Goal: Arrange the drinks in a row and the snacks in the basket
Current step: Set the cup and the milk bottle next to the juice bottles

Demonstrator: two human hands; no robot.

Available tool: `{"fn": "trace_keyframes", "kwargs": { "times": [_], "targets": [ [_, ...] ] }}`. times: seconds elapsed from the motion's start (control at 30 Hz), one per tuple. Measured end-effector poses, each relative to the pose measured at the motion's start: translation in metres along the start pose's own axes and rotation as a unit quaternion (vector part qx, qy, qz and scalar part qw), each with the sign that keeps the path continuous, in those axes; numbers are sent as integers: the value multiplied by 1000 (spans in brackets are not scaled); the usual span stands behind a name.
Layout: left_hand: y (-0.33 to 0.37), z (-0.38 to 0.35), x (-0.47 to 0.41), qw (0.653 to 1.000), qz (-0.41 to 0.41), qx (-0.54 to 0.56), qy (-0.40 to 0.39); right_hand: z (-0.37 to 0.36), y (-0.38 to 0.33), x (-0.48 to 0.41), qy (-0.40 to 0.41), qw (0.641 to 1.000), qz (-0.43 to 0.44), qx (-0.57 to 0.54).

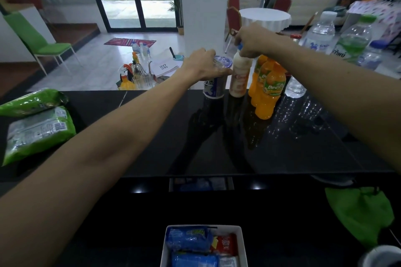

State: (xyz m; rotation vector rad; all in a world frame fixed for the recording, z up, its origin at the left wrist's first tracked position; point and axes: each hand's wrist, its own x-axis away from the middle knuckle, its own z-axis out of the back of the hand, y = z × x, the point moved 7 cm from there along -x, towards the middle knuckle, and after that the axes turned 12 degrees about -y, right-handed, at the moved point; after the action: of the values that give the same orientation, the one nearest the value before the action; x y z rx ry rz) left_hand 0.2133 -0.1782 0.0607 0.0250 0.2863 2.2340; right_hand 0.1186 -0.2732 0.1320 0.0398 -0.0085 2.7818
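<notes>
At the far edge of the black counter [152, 136], my left hand [204, 64] grips the top of a blue-and-white cup [214, 90]. Right beside it, my right hand [252, 40] is closed on the neck of a white milk bottle [239, 78] that stands on the counter. Two orange juice bottles [269, 91] stand to the right of the milk bottle, then a small clear water bottle [295, 88]. A white basket [242, 245] at the bottom centre holds blue snack packs [188, 240] and a red pack [225, 244].
Two green snack bags [36, 128] lie at the counter's left edge. Large water bottles [321, 32] and a green-labelled bottle [351, 41] stand at the far right. A green cloth bag [360, 212] sits at the lower right. Beyond the counter lie a floor, chairs and a white pillar.
</notes>
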Motion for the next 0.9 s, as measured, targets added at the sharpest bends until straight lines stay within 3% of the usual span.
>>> {"fn": "trace_keyframes", "kwargs": {
  "times": [0.7, 0.9],
  "targets": [
    [10, 13, 31, 999, 36, -14, -23, -14, -3, 10, 1, 1000, 7, -27],
    [2, 32, 82, 1000, 19, 9, 22, -10, -30, 37, 71, 996, 44, -9]
  ]
}}
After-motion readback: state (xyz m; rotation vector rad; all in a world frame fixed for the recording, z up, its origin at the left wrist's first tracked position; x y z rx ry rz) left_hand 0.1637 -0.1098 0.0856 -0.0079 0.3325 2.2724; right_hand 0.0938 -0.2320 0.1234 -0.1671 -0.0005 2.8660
